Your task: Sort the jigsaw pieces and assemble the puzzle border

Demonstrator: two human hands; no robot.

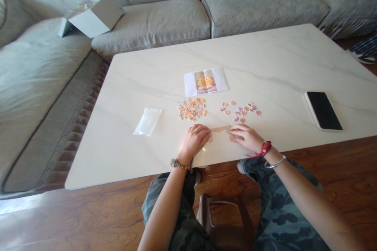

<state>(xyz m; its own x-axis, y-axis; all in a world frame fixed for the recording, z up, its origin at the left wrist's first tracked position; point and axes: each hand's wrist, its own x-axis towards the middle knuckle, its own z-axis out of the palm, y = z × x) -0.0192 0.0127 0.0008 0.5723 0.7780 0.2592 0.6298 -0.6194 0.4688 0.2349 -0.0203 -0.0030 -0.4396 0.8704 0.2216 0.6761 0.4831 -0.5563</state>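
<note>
A partly joined jigsaw puzzle [220, 129] lies flat near the table's front edge, its pieces forming a top strip with short sides running down. My left hand [194, 139] rests at its left end, fingers bent and pressed together on the pieces. At the right end, my right hand [246, 136] has its thumb and fingers closed on the edge pieces. Just beyond my left hand is a heap of loose orange and yellow puzzle pieces [192, 109]. Several pink and purple pieces [244, 111] are scattered beyond my right hand.
A creased reference sheet [220, 79] with a picture of two yellow figures lies behind the pieces. The clear plastic bag [148, 121] is to the left, a phone [323, 110] to the right. A grey sofa [165, 17] borders the white table [141, 70]; below is a brown stool [226, 227].
</note>
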